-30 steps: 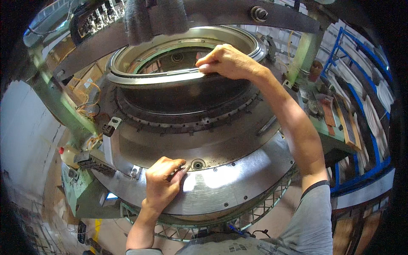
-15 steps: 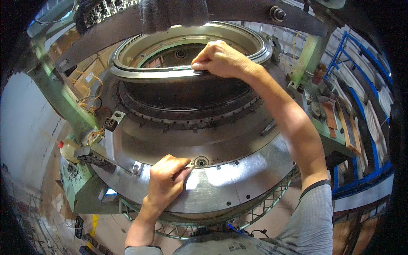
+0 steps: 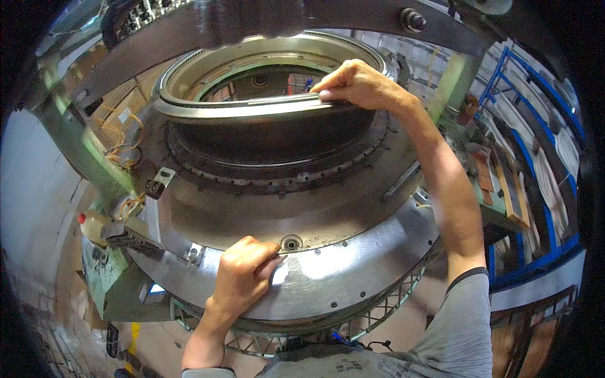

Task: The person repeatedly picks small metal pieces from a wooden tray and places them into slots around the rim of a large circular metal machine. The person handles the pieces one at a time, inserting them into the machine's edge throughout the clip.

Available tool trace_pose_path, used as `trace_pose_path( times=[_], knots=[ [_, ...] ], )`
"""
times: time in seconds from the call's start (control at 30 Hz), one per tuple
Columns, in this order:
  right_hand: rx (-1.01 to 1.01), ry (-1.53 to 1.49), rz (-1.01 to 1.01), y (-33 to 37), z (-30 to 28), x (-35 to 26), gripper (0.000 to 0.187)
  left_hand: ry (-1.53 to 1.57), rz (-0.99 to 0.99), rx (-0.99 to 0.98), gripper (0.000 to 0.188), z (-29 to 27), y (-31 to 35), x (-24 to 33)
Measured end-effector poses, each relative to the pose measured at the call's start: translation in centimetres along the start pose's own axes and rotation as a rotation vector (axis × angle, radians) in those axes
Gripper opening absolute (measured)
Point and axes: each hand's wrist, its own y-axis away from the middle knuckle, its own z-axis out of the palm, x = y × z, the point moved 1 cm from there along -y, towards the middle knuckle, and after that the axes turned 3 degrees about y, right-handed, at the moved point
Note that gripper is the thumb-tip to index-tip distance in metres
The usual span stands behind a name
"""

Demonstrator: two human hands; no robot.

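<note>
A large round machine with a raised metal ring point(image 3: 252, 112) stands in front of me. My right hand point(image 3: 359, 87) is closed in a pinch on the ring's near rim, right of its middle. A thin grey strip point(image 3: 280, 99) lies along that rim, just left of the fingertips; whether I grip it cannot be seen. Lower down, my left hand point(image 3: 244, 274) is closed, thumb against fingers, over the polished metal bed point(image 3: 340, 271). Its fingertips are beside a round fitting point(image 3: 291, 244) with a dark hole. Whatever they pinch is too small to name.
A dark beam point(image 3: 353, 22) crosses above the ring. Green posts point(image 3: 94, 142) flank the machine. A bottle with a red cap point(image 3: 93, 227) stands at left, near a slotted block point(image 3: 129, 234). At right are a wooden-edged board point(image 3: 510, 189) and a blue rack point(image 3: 535, 170) with pale cloth.
My right hand has slid right along the rim, and more of the grey strip shows to its left. My left hand stays near the fitting. The whole view has shifted slightly.
</note>
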Motion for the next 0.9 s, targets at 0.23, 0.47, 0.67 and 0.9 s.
trace_pose_path(
  times=[0.23,0.47,0.67,0.9],
  knots=[
    [0.024,-0.012,-0.112,0.0,0.1,1.2,0.025,0.014,0.065,0.036,0.023,0.2,-0.2,0.0],
    [0.232,0.037,-0.293,1.4,1.6,-1.8,0.037,-0.014,0.064,0.071,0.025,0.1,-0.2,0.3],
    [0.265,0.252,-0.142,2.3,2.1,-1.1,0.062,-0.044,0.086,0.093,0.023,0.0,-0.3,0.2],
    [0.597,0.068,0.021,10.7,-1.6,-2.5,0.036,-0.04,-0.01,0.217,0.021,0.2,0.4,-0.2]
  ],
)
